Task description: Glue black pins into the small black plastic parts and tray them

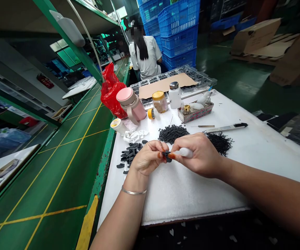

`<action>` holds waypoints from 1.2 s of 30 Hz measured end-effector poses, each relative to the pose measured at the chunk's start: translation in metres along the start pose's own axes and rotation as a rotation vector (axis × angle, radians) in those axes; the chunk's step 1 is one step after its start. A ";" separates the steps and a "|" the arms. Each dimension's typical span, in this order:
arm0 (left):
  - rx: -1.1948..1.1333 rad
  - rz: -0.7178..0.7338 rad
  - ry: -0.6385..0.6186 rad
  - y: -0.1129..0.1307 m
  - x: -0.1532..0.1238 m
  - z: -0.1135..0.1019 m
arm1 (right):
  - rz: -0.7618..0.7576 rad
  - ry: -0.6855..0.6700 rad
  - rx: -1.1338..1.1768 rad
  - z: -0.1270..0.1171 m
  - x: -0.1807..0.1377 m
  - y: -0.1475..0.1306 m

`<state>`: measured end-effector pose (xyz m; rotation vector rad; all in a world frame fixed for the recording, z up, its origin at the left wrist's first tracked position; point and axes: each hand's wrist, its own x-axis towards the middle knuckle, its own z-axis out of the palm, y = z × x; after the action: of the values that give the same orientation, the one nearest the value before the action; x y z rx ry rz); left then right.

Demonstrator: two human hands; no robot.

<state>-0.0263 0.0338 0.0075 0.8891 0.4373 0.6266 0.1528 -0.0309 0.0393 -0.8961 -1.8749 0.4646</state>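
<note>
Both hands meet above the white tabletop (181,191). My left hand (150,157) pinches a small black part (168,158) between thumb and fingers. My right hand (198,154) is closed round a small white squeeze bottle (186,152), its thumb and finger close against the black part; the bottle's tip is hidden. Left of my left hand lies a heap of flat black pieces (131,152). Beyond the hands is a pile of small black rings (173,133). A bundle of thin black sticks (221,143) lies behind my right hand.
Farther back stand a pink mug (136,107), a yellow-lidded jar (160,102), a white bottle (175,95) and a small box (197,113). A utility knife (228,128) lies at right. A green conveyor belt (61,166) runs along the left. A person (147,55) sits beyond, near stacked blue crates (180,38).
</note>
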 end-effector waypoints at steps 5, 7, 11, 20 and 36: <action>-0.003 0.002 -0.017 0.001 0.001 0.001 | 0.001 -0.002 -0.020 0.001 -0.001 0.000; -0.010 -0.003 -0.026 0.001 0.001 0.002 | 0.007 -0.008 -0.008 0.000 0.000 -0.001; 0.001 -0.003 -0.056 0.001 0.000 0.001 | 0.141 -0.097 0.138 -0.002 0.002 -0.001; 0.116 -0.108 -0.078 -0.001 0.001 -0.004 | 0.554 -0.325 0.617 -0.005 0.008 0.008; 0.092 -0.171 -0.102 -0.002 0.001 -0.005 | 0.108 -0.183 0.105 0.000 0.000 -0.004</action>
<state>-0.0283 0.0362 0.0031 0.9552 0.4474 0.4056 0.1515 -0.0330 0.0420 -0.9127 -1.9527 0.7257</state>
